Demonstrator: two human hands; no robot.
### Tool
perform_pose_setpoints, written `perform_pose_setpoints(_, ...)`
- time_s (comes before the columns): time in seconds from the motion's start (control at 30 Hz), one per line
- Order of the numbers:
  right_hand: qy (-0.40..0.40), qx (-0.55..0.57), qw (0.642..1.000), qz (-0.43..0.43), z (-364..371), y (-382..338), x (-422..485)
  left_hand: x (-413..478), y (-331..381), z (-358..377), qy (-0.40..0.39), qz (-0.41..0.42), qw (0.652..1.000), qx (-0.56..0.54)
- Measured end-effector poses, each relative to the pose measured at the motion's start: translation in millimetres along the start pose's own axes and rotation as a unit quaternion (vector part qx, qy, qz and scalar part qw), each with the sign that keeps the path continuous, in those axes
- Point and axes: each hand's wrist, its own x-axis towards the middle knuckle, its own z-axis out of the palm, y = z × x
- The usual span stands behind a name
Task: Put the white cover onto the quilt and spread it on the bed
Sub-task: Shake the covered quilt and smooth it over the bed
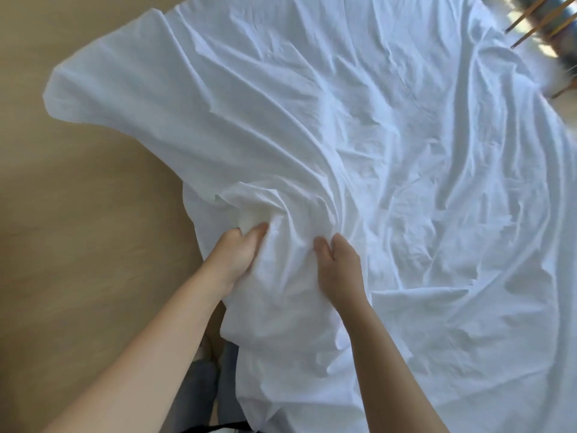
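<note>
The white cover (359,120) lies wrinkled across most of the view, spreading from the near edge to the far right, with one corner flopped out toward the left. My left hand (237,254) grips a bunched fold at the cover's near left edge, where a creamier white layer (253,214) shows inside the fold. My right hand (338,264) pinches the fabric just to the right of it. Creases radiate from the two hands. I cannot tell the quilt apart from the cover elsewhere.
Pale wooden floor (78,214) fills the left side. Thin wooden legs of some furniture (530,23) stand at the far right corner. My legs in blue jeans (203,385) show below the cover's near edge.
</note>
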Motion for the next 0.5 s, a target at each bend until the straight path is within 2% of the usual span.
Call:
perform_pose_setpoints(0.13, 0.013, -0.053, 0.995, -0.083, 0.1, -1.1, -17.9, 13.2, 20.8, -4.8, 0.067, 0.034, 0.997, 0.017)
perform_pose_setpoints(0.23, 0.006, -0.096, 0.990, -0.100, 12.4, -6.8, -23.7, 23.5, 39.3, 16.7, 0.022, 0.021, 0.999, -0.007)
perform_pose_setpoints(0.3, -0.012, -0.103, 0.991, -0.083, 21.0, -8.3, -21.9, 28.9, 43.4, 24.0, 0.040, 0.017, 0.999, -0.011)
perform_pose_setpoints(0.37, -0.017, -0.076, 0.995, -0.056, 24.8, -8.3, -19.2, 27.1, 45.5, 17.3, 0.076, 0.048, 0.996, -0.030)
perform_pose_setpoints(0.5, 0.012, 0.033, 0.999, -0.042, 34.1, -18.6, -19.5, -6.0, 44.6, -11.6, 0.054, 0.176, 0.980, -0.074)
